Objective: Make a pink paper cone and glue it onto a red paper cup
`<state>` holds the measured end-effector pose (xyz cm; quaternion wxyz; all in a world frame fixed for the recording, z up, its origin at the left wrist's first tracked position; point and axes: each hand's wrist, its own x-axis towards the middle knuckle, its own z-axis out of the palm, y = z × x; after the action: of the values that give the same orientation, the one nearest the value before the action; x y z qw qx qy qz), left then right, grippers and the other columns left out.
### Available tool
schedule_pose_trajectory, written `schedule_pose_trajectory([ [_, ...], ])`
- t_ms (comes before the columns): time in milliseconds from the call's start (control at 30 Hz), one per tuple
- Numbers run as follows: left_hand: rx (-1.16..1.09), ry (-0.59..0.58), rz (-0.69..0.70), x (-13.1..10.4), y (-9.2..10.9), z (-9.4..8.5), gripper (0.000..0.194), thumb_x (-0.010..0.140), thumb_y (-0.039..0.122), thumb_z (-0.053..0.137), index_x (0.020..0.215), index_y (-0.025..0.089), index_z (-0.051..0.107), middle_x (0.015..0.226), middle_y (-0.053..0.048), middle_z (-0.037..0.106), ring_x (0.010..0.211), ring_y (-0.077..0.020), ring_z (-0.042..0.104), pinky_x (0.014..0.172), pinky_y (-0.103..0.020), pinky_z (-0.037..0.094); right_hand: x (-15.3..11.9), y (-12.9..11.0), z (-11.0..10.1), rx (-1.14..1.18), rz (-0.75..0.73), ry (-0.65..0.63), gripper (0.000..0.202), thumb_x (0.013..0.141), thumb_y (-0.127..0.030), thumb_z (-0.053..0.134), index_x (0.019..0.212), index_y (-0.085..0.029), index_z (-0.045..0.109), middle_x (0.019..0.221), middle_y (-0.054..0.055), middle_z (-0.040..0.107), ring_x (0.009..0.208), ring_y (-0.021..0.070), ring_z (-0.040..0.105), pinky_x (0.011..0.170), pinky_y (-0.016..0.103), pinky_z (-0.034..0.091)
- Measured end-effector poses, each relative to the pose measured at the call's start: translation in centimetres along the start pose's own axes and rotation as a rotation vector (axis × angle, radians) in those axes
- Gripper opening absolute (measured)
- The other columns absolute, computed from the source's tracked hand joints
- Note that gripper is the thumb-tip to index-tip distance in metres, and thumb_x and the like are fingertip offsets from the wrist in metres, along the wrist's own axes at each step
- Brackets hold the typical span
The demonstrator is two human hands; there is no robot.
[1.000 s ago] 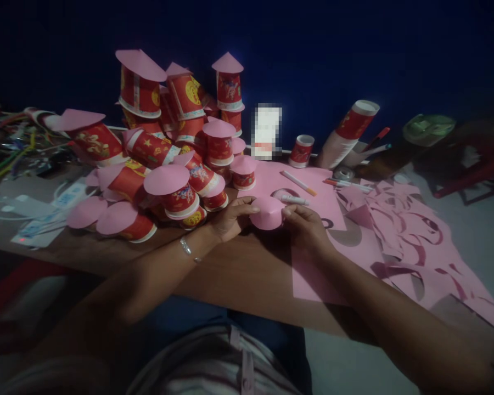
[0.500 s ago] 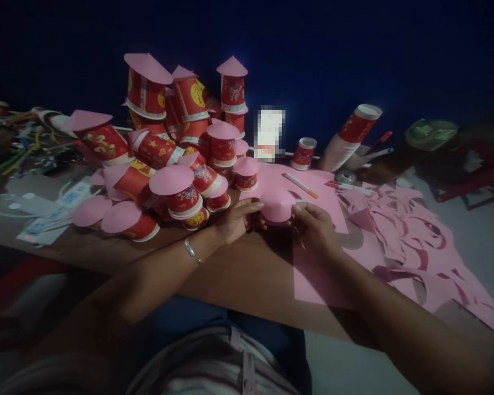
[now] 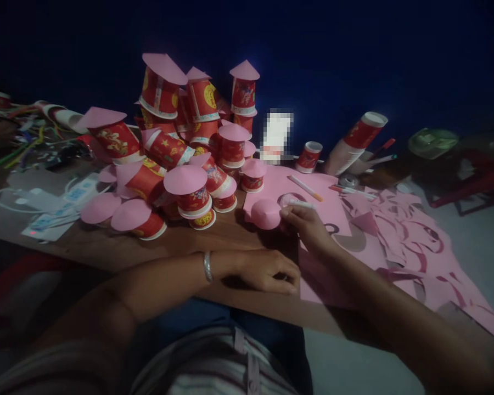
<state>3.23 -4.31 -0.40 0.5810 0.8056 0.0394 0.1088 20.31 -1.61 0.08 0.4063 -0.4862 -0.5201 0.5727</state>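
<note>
A pink paper cone [image 3: 265, 213] rests near the middle of the brown table [image 3: 230, 241]. The fingers of my right hand [image 3: 302, 219] are pinched at the cone's right edge, beside a small roll of clear tape and a white pen-like item [image 3: 300, 204]. My left hand [image 3: 269, 271] lies nearer the table's front edge with its fingers curled; what it holds, if anything, is hidden. To the left stand red paper cups with pink cone tops, such as this one [image 3: 187, 186]. Pink paper sheets [image 3: 321, 274] lie under and beside my right hand.
Pink paper scraps [image 3: 415, 236] spread over the right side. At the back are a single red cup [image 3: 308, 158], a leaning stack of cups [image 3: 360, 134] and a lit, pixelated phone-like object [image 3: 278, 134]. A power strip with cables [image 3: 60, 208] lies at the left.
My left hand has let go of the cone and moved down towards the front edge. The cone sits lower and further left, with my right hand still at it. The view has shifted slightly.
</note>
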Motion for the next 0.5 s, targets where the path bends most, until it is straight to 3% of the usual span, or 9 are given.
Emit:
schedule_pose_trajectory([
  [200, 0.083, -0.013, 0.008, -0.1, -0.5, 0.4, 0.012, 0.089, 0.024, 0.065, 0.078, 0.019, 0.064, 0.080, -0.003, 0.068, 0.067, -0.0128, 0.056, 0.065, -0.025, 0.042, 2.9, -1.7, 2.4, -0.302, -0.011, -0.184, 0.037, 0.083, -0.052, 0.069, 0.070, -0.018, 0.068, 0.058, 0.001, 0.065, 0.049, 0.0115, 0.054, 0.048, 0.025, 0.040],
  [267, 0.101, -0.014, 0.004, -0.2, -0.7, 0.4, 0.014, 0.087, 0.024, 0.068, 0.074, 0.020, 0.062, 0.077, -0.001, 0.067, 0.065, -0.0120, 0.054, 0.064, -0.025, 0.041, 4.3, -1.9, 2.7, -0.547, -0.076, -0.133, 0.033, 0.087, -0.044, 0.064, 0.066, -0.019, 0.068, 0.057, 0.000, 0.065, 0.050, 0.0122, 0.054, 0.050, 0.026, 0.040],
  [367, 0.094, -0.015, -0.009, -0.3, -0.9, 0.3, 0.025, 0.084, 0.027, 0.071, 0.065, 0.020, 0.057, 0.067, 0.001, 0.061, 0.059, -0.0109, 0.050, 0.060, -0.025, 0.039, 5.6, -2.1, 2.6, -0.703, -0.145, -0.036, 0.029, 0.086, -0.033, 0.064, 0.061, -0.019, 0.068, 0.059, 0.002, 0.066, 0.055, 0.0148, 0.056, 0.058, 0.029, 0.042],
  [500, 0.061, 0.011, -0.025, -0.3, -0.7, 0.2, 0.037, 0.086, 0.030, 0.069, 0.057, 0.019, 0.048, 0.057, 0.004, 0.050, 0.053, -0.0093, 0.043, 0.055, -0.025, 0.035, 5.2, -2.5, 1.5, -0.854, -0.240, 0.099, 0.020, 0.089, -0.026, 0.059, 0.079, -0.020, 0.076, 0.086, 0.009, 0.076, 0.078, 0.0223, 0.066, 0.077, 0.036, 0.046],
])
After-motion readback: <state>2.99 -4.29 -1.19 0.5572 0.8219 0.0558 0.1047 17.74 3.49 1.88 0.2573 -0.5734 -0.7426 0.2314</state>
